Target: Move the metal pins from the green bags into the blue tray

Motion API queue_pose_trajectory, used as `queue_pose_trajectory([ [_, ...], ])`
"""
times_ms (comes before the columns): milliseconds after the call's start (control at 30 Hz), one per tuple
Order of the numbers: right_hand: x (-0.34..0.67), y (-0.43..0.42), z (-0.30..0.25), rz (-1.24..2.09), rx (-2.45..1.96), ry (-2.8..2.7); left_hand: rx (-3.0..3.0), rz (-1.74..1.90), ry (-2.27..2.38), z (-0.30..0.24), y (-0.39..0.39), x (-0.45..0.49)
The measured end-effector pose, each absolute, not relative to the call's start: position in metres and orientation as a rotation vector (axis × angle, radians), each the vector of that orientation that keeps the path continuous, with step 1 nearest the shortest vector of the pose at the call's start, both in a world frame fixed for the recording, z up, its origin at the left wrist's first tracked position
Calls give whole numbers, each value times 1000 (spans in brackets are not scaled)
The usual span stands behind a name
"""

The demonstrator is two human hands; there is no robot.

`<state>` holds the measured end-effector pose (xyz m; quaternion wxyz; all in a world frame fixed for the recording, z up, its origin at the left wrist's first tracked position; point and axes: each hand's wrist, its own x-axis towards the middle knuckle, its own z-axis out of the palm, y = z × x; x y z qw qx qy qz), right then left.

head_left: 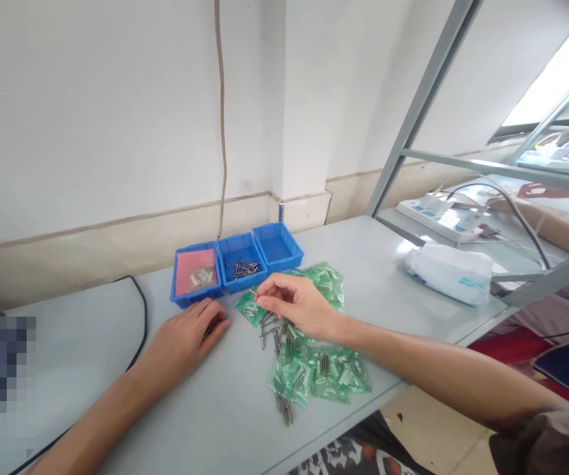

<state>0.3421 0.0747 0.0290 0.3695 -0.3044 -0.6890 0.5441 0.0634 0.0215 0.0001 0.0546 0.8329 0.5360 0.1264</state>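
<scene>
My right hand [297,305] hovers over a pile of small green plastic bags [314,369] holding metal pins, its thumb and forefinger pinched on a thin pin [253,291]. Loose metal pins [274,333] lie on the grey table [215,409] just under it. My left hand [185,340] rests palm down on the table in front of the blue bins, fingers curled over something dark that I cannot make out.
Three small blue bins stand in a row by the wall: one with a pink liner [195,274], one with dark pins [241,262], one bare [277,246]. A black cable [138,316] runs at left. A white tissue pack [450,272] lies right, beyond it a metal frame [463,165] and another person's arm [546,221].
</scene>
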Motion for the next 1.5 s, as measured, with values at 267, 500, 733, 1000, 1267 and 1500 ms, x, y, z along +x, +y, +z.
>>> queue_pose_trajectory([
  [267, 344, 71, 31, 1243, -778, -1831, 2528, 416, 1626, 1, 23, 64],
  [500, 343, 71, 32, 1224, -801, -1818, 2521, 395, 1630, 0, 22, 64],
  [733, 343, 72, 31, 1233, -820, -1807, 2549, 389, 1623, 1, 22, 64],
  [1000, 343, 76, 30, 1379, -797, -1713, 2532, 402, 1616, 2, 22, 64],
  [1267, 343, 76, 30, 1356, -791, -1657, 2530, 382, 1623, 2, 21, 64],
  [1500, 344, 76, 34, 1314, -825, -1662, 2536, 372, 1623, 1, 23, 63],
])
